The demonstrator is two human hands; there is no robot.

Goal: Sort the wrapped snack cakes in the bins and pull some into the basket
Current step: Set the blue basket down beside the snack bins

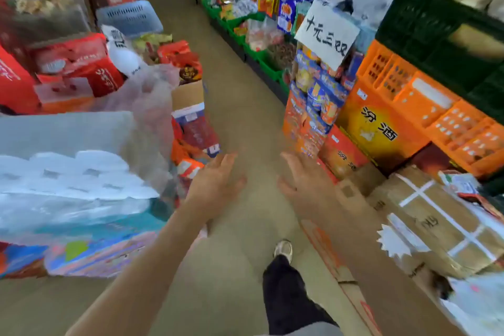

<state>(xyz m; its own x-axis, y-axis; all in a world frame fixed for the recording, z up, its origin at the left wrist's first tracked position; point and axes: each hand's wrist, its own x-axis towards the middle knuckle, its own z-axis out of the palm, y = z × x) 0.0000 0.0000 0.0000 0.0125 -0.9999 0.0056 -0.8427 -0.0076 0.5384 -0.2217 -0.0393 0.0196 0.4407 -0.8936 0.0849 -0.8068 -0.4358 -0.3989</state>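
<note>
Shop aisle, blurred. Left hand (218, 180) and right hand (302, 185) are reaching out at centre frame, fingers straight, holding nothing. Grey basket (131, 18) is sitting upper left. Snack cakes and bins: can't tell which.

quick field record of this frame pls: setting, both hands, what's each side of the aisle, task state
setting: shop aisle, view blurred by motion
left hand: open, held out over the floor, holds nothing
right hand: open, held out, holds nothing
left side: packs of paper rolls, red boxes, grey basket further back
right side: orange crates, dark green crate, taped cardboard box, handwritten paper sign
below: one foot in a pale shoe
task state: no snack cake in hand; bins of them cannot be told apart
</note>
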